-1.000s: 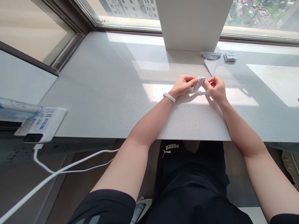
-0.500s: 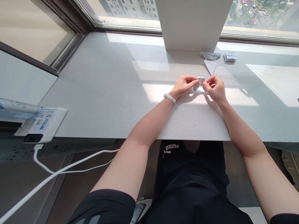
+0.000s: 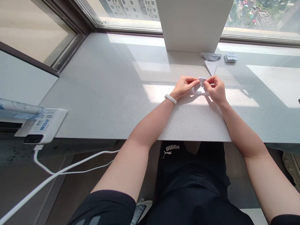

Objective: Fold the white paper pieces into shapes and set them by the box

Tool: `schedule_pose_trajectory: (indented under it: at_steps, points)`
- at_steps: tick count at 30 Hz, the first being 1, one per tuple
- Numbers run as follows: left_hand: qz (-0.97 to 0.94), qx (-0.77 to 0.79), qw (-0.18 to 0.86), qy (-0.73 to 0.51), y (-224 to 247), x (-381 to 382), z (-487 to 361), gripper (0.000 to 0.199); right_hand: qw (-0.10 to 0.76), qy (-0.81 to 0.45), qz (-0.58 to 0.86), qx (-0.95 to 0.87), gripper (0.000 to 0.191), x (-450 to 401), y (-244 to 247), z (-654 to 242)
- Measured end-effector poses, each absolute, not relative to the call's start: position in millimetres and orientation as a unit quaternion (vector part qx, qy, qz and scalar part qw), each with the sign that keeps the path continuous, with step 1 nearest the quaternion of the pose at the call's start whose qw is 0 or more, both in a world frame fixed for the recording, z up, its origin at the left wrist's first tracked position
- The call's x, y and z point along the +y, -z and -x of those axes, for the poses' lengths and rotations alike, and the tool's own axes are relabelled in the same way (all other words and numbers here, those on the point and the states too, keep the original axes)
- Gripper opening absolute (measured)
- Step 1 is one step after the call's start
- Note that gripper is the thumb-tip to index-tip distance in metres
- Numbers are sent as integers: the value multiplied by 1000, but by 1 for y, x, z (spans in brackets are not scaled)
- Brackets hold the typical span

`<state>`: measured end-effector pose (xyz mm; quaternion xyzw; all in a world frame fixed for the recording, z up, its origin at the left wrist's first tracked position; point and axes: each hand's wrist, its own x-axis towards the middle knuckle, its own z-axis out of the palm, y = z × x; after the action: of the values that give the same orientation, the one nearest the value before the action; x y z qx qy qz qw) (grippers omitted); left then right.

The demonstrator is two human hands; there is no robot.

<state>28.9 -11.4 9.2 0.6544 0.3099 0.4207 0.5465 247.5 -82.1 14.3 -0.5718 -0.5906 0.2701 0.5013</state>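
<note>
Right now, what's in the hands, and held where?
A small folded piece of white paper, pinched at its two sides by the fingertips of the left hand and right hand; exact finger placement is too small to tell.

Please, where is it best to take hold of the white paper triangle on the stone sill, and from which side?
Probably pinch its narrow tip, coming from your side. The white paper triangle seems to lie flat on the stone sill, with that tip pointing toward you. Your right hand is the nearer one.
</note>
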Motion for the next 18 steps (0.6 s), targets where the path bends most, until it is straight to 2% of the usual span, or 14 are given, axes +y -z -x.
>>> schedule_pose_trajectory:
  at_steps: [4, 11, 18]
  points:
    - [-661, 304, 539, -424, -7, -11, -29, 50, 508, -284, 571, -579, 51, -80, -13, -248]
    - [-638, 310, 544, -449, -4, -9, -32, 51, 516, -298, 562, -574, 42, -80, -11, -247]
    - [-639, 300, 519, -482, 0, -9, -39, 58, 528, -301, 556, -567, 46, -73, 0, -254]
